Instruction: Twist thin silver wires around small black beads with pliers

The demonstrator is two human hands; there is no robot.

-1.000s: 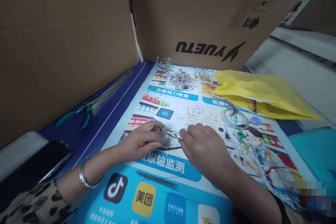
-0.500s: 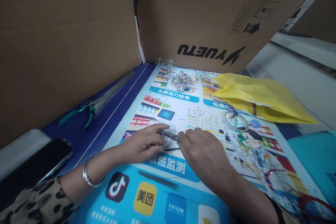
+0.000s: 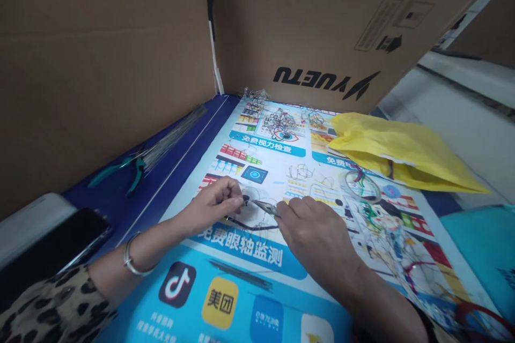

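Note:
My right hand (image 3: 314,236) is wrapped round a pair of needle-nose pliers (image 3: 266,207), whose grips are hidden in the palm. The slim jaws point left and reach a small dark piece (image 3: 245,200) at the fingertips of my left hand (image 3: 219,201). Thumb and fingers of that hand are pinched together on the piece, too small to name. Below the pliers, a dark curved wire (image 3: 257,226) lies over the printed sheet. Closer to me is a bundle of short dark rods (image 3: 241,274).
Teal-handled pliers (image 3: 139,177) lie left beside thin wires (image 3: 173,139). Tangled wire (image 3: 279,120) is at the back, a tape roll (image 3: 362,186) and a yellow bag (image 3: 402,144) at right. A phone (image 3: 56,246) rests at left. Cardboard walls (image 3: 298,27) stand behind.
My left hand has drawn slightly left and up, its fingers now curled in. The pliers' jaws show more clearly, apart from most of the fingers. My right hand has barely moved.

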